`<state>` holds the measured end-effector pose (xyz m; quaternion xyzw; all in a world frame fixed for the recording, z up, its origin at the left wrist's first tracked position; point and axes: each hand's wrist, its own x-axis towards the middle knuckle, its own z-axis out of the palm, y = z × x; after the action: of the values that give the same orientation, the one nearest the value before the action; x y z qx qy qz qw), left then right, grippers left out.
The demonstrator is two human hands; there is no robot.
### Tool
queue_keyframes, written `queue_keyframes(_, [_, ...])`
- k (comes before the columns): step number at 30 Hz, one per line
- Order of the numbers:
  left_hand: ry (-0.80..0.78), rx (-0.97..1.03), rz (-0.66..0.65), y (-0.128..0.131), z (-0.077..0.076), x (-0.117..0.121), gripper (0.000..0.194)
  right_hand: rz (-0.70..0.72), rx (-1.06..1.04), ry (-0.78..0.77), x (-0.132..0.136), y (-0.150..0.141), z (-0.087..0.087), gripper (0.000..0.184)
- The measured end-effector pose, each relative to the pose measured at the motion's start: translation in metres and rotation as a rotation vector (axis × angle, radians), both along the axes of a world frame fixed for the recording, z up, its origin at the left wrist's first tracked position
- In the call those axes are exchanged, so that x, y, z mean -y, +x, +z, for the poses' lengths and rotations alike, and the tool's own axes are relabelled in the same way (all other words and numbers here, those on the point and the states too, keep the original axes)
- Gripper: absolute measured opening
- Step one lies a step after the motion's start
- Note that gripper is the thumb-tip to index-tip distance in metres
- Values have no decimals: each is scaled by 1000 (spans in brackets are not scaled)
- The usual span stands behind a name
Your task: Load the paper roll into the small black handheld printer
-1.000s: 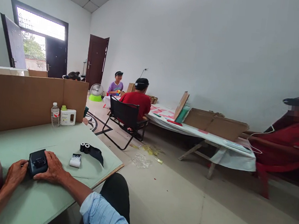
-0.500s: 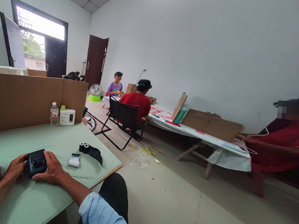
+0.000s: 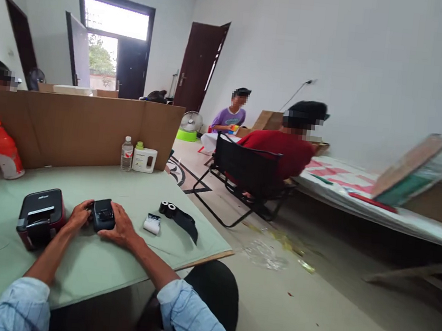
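Observation:
Between my two hands, on the pale green tabletop [image 3: 87,267], is a small dark boxy device [image 3: 103,214] with a black panel on its top. My left hand [image 3: 80,215] closes on its left side, and my right hand [image 3: 122,226] wraps round its right side with the thumb along the front edge. Left of my left hand stands a larger black and dark red machine [image 3: 42,215] that looks like a label printer. To the right lie a small white roll [image 3: 152,223] with dark marks and two black ribbon rolls [image 3: 171,210] with a loose strip.
A cardboard partition [image 3: 82,135] borders the table's far side. Before it stand an orange bottle [image 3: 4,148], a clear water bottle [image 3: 126,154] and a white jug [image 3: 145,158]. A person in red [image 3: 273,152] sits in a black chair by a long table [image 3: 358,211]. Plastic scraps [image 3: 265,254] litter the floor.
My view has turned left, bringing the whole black and red machine and the orange bottle into sight. Both hands still hold the small device, with little visible change in grip.

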<state>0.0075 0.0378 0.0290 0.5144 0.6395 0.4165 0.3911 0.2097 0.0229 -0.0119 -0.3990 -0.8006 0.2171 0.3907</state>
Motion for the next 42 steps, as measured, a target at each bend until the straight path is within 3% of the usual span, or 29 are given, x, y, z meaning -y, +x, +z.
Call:
queue_keyframes(5, [0, 35, -13, -2, -7, 0, 69, 8, 25, -3, 3, 2, -4, 120])
queue_keyframes(17, [-13, 103, -44, 0, -5, 3, 76, -26, 88, -43, 3, 1, -11, 123])
queue_keyframes(42, [-32, 128, -56, -2, -10, 4, 77, 0, 26, -105, 5, 2, -10, 103])
